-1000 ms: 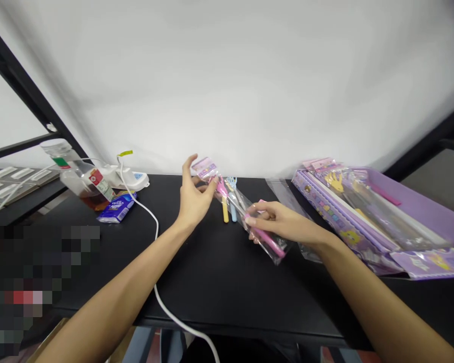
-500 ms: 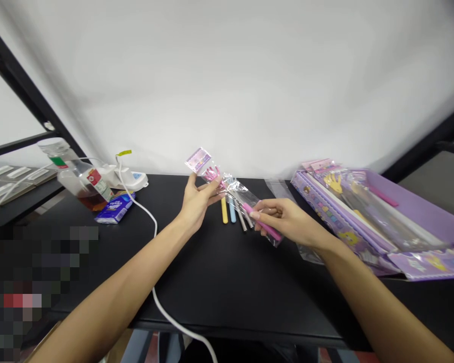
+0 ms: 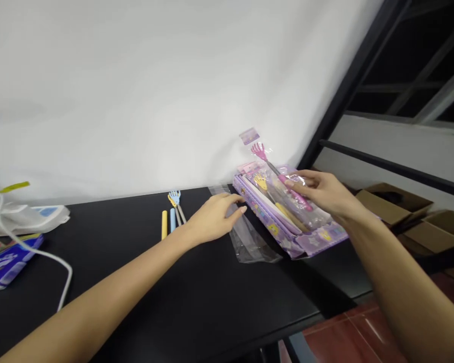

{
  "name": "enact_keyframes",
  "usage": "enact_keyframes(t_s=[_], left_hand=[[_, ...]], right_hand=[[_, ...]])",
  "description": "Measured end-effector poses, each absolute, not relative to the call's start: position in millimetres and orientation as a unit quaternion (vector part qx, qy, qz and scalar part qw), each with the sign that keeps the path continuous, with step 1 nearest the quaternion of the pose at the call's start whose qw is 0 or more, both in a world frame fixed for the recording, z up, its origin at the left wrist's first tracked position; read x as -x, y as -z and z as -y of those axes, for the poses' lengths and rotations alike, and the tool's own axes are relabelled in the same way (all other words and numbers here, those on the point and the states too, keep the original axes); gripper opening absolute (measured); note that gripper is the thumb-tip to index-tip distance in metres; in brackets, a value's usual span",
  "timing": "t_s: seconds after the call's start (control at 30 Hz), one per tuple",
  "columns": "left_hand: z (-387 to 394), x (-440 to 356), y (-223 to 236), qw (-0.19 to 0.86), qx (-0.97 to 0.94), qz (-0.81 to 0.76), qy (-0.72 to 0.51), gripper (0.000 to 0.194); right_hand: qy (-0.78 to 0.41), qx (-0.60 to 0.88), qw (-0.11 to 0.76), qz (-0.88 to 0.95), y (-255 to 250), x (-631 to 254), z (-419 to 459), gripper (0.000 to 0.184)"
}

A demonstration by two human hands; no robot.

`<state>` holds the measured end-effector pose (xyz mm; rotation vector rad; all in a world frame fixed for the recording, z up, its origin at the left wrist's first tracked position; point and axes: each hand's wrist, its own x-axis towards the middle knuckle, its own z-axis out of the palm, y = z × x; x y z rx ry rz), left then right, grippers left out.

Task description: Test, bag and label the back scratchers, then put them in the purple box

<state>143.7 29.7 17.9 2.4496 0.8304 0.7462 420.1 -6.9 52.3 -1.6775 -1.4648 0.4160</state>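
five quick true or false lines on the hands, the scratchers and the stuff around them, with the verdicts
1. The right hand holds the pink scratcher by its handle. True.
2. The left hand is clenched around a yellow handle. False: its fingers are spread near the clear plastic sheet, with nothing visible in its grip.
3. A yellow claw head shows in the purple box. True.
4. The light-blue claw head lies inside the purple box. False: it is on the black table, left of the box.
5. The blue packet is at the left side of the view. True.
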Motion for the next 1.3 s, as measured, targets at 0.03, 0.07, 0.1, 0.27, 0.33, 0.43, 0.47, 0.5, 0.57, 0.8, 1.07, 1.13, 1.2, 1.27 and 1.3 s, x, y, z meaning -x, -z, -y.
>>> enact_keyframes(t_s=[0.03,0.07,0.1,0.27,0.33,0.43,0.47,0.5,0.57,0.8,1.07,1.13,1.2,1.27,1.3], left_hand=[[-31,-155,-16,0.198,-0.898,-0.289,-0.266,0.038],[-32,-165,-13,0.175,-0.908,-0.28,-0.26,0.043],[-33,-174,-10,0.153,-0.915,-0.273,-0.255,0.046],[-38,-208,2,0.095,-0.939,-0.264,-0.2,0.053],[-39,-216,6,0.091,-0.944,-0.267,-0.174,0.053],[-41,-221,11,0.093,-0.947,-0.266,-0.156,0.053],[-41,-221,13,0.094,-0.946,-0.264,-0.162,0.053],[-41,-220,13,0.092,-0.945,-0.26,-0.176,0.053],[-40,-215,11,0.083,-0.94,-0.249,-0.218,0.05],[-9,-157,-20,0.177,-0.946,-0.184,-0.199,0.027],[-16,-59,-8,-0.016,-0.906,-0.369,-0.207,0.025],[-20,-34,1,-0.022,-0.891,-0.391,-0.228,0.025],[-19,-13,8,-0.004,-0.879,-0.406,-0.251,0.025],[-14,1,8,0.02,-0.875,-0.408,-0.26,0.025],[-10,5,6,0.034,-0.875,-0.403,-0.266,0.025]], right_hand=[[-0.15,0.678,0.418,0.586,-51,-434,7,0.054],[-0.13,0.684,0.406,0.592,-48,-445,7,0.052],[-0.108,0.69,0.389,0.6,-45,-455,8,0.048],[-0.05,0.714,0.262,0.648,-18,-471,11,0.042],[-0.068,0.713,0.254,0.65,-10,-472,10,0.052],[-0.075,0.712,0.266,0.646,-7,-471,7,0.064],[-0.063,0.714,0.267,0.645,-7,-470,6,0.067],[-0.045,0.715,0.269,0.643,-9,-468,4,0.069],[-0.004,0.712,0.282,0.644,-15,-460,1,0.067],[0.011,0.602,0.432,0.671,-40,-377,-3,0.02],[-0.264,0.469,0.396,0.744,-20,-263,-30,0.014],[-0.271,0.474,0.398,0.737,-11,-246,-34,0.015],[-0.261,0.489,0.425,0.716,-1,-236,-36,0.017],[-0.257,0.496,0.449,0.697,10,-233,-34,0.02],[-0.258,0.498,0.454,0.692,15,-233,-32,0.021]])
